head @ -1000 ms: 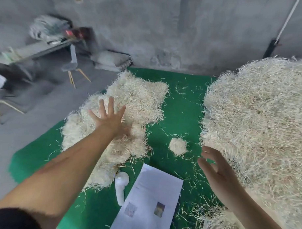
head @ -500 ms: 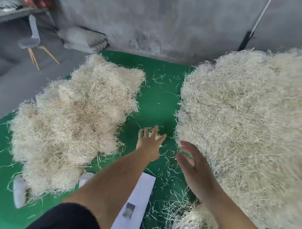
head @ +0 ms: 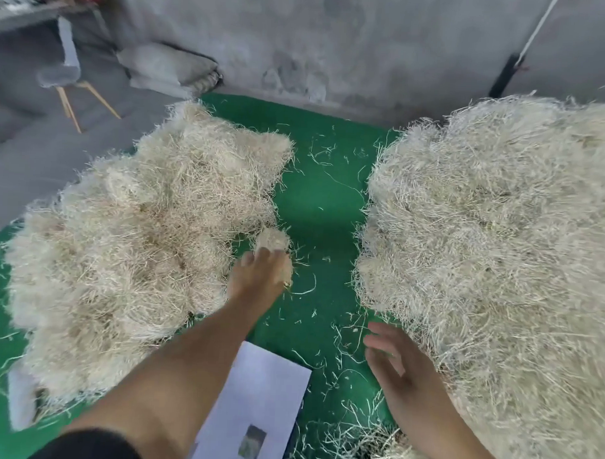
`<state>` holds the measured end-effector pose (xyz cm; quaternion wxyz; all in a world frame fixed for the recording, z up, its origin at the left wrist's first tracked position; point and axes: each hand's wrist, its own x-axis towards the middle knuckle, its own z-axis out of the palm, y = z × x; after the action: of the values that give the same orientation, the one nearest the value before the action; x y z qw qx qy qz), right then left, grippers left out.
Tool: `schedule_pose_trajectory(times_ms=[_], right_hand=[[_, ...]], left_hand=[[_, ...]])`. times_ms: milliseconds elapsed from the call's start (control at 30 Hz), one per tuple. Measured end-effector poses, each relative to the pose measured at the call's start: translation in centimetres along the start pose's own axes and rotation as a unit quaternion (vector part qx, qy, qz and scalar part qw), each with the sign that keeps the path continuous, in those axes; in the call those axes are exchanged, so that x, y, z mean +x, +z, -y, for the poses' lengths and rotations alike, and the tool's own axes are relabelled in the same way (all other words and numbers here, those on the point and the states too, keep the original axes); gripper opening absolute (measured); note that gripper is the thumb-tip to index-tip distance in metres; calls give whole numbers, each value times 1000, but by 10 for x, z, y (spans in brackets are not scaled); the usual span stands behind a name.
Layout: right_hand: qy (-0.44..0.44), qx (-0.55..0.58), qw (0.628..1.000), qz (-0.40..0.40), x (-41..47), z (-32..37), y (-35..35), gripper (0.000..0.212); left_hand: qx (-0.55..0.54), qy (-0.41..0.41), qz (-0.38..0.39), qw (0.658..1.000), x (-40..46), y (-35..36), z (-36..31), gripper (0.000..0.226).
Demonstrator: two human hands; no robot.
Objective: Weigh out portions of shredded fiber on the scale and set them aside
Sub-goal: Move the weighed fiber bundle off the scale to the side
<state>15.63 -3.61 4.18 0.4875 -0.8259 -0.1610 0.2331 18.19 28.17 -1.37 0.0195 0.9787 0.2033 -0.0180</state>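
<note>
A small round clump of shredded fiber lies on the green mat, at the right edge of the left heap of fiber. My left hand reaches forward onto the clump, its fingertips buried in the fiber and curling round the near side. My right hand hovers low over the mat with relaxed fingers, holds nothing, and is blurred. It is just beside the large loose pile of fiber on the right. More fiber sits at the bottom edge; I see no scale clearly.
A white sheet of paper lies on the mat under my left forearm. A white object sticks out from under the left heap. Loose strands litter the green strip between the piles. A grey wall, a chair and sacks stand behind.
My left hand has moved forward from above the mat onto the small clump and its fingers have closed into it. My right hand has drawn back toward me.
</note>
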Motion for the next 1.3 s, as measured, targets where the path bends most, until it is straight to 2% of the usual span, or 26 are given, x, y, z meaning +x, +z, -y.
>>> schedule_pose_trajectory(times_ms=[100,167,233,367,433,533,600,667,767,867,933,1033,1133,1200,1233,1300], right_hand=[[4,-15,1000,13,-3,5,10,41],[0,-15,1000,14,-7,11,14,41],[-4,-4,1000,9,-13,18,16,41],[-17,2,1000,-14,-24,20,16,45],[-5,6,1000,-25,-32,13,12,41],[12,14,997,-76,-51,-11,-2,41],[20,-24,991,-132,-70,-38,-17,44],[50,-54,983,-168,-95,-67,-34,47],[111,-104,973,-175,-130,-110,-55,56],[151,-121,967,-169,-142,-129,-71,65],[165,-133,963,-165,-136,-135,-76,74],[211,-78,966,-126,-122,-142,-80,78],[222,-40,970,-91,-111,-147,-75,70],[222,-11,970,-98,-108,-149,-72,69],[220,0,971,-99,-106,-152,-71,69],[212,-19,974,-82,-106,-160,-66,69]], left_hand=[[72,-91,-75,990,10,-47,72,67],[79,-183,-57,978,14,-77,111,82],[97,-212,-11,972,15,-95,131,84],[32,-105,35,993,-10,-95,101,62],[-83,-32,45,995,-36,-77,64,54],[-293,66,113,947,-84,-44,-8,47],[-373,84,181,906,-119,-24,-59,41],[-406,112,231,877,-151,-8,-109,38],[-394,179,242,868,-187,9,-173,41],[-383,197,256,865,-202,13,-227,51],[-330,191,262,887,-204,19,-255,70],[-233,160,298,912,-199,26,-282,108],[-193,142,295,925,-187,36,-282,119],[-187,167,294,923,-186,47,-279,117],[-173,176,287,926,-185,52,-277,110],[-161,170,289,928,-183,57,-277,77]])
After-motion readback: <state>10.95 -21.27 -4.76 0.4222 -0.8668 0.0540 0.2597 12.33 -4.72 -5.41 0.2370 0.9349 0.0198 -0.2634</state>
